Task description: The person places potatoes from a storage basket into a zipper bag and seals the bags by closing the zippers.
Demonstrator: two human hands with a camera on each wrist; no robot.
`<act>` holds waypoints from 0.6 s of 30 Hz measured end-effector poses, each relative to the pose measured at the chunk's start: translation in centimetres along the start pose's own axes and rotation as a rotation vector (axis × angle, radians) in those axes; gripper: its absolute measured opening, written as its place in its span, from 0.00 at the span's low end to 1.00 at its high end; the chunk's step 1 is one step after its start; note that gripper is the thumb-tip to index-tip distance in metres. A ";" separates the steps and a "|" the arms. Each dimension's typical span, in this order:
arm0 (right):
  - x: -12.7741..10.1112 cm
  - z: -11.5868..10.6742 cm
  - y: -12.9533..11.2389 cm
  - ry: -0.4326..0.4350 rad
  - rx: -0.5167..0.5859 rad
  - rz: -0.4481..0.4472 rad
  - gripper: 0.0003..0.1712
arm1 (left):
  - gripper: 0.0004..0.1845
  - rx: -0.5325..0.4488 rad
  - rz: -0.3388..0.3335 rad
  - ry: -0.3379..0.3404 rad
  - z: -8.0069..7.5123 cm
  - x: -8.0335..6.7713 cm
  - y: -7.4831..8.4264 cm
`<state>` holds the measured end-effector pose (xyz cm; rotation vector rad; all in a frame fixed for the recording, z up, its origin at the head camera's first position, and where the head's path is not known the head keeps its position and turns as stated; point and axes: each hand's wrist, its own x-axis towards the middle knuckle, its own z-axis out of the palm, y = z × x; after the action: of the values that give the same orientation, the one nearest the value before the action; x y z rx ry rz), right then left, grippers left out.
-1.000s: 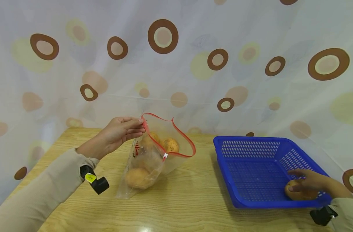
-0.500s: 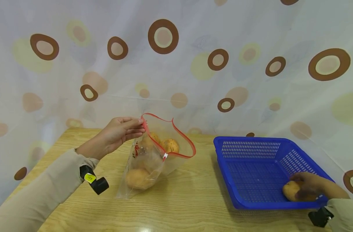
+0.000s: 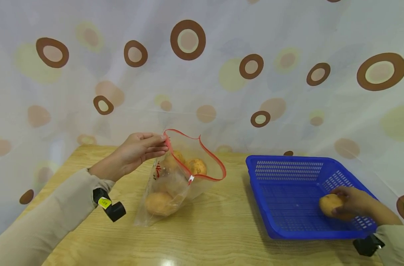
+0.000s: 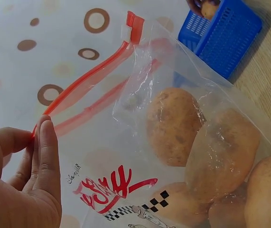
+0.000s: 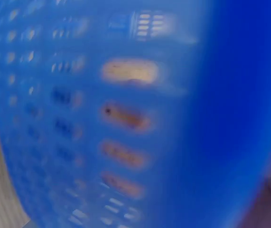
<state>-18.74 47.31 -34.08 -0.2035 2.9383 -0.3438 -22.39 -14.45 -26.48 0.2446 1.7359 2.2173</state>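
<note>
My left hand (image 3: 133,153) pinches the red-edged rim of a clear zip bag (image 3: 185,190) between thumb and fingers, and the bag's mouth gapes. Several potatoes (image 4: 175,126) lie inside it, partly blurred by the plastic; red lettering and a black checker print mark its side. At the right, my right hand (image 3: 355,201) grips a potato (image 3: 331,205) within the blue plastic basket (image 3: 281,234), near its front right corner. The right wrist view is filled by the basket's slotted wall (image 5: 173,118), which hides most of that hand.
Both the bag and the basket stand on a wooden table (image 3: 218,229), a strip of tabletop between them. A pale curtain (image 3: 202,85) with brown rings hangs behind the table. A white slider (image 3: 191,179) sits on the bag's red zip.
My right hand has closed round the potato and lifted it slightly, moving it a little to the left inside the basket. The left hand and the bag stay in place.
</note>
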 end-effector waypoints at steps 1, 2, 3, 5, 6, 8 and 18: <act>0.0 -0.2 -0.4 0.034 -0.003 -0.011 0.33 | 0.06 0.006 0.002 -0.002 0.0 0.0 0.0; 0.1 -0.3 -0.7 0.060 -0.004 -0.029 0.33 | 0.06 0.008 0.001 -0.002 0.1 0.1 0.0; 0.1 -0.4 -1.1 0.082 -0.002 -0.046 0.33 | 0.07 0.010 -0.001 -0.001 0.1 0.1 0.0; 0.3 -0.7 -2.1 0.105 0.023 -0.073 0.34 | 0.08 0.013 -0.002 0.006 0.1 0.0 0.0; 0.3 -0.7 -2.7 0.109 0.045 -0.084 0.34 | 0.08 0.014 -0.002 0.010 0.0 0.0 0.0; 0.5 -0.8 -3.9 0.100 0.104 -0.106 0.35 | 0.09 0.007 -0.003 0.018 0.0 0.0 0.0; 1.7 -2.6 -11.3 0.107 0.304 -0.163 0.39 | 0.06 -0.006 0.002 0.015 0.2 0.2 0.0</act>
<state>-19.60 36.71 -29.13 -0.3930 2.9275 -0.8415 -22.49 -14.23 -26.48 0.2291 1.7368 2.2313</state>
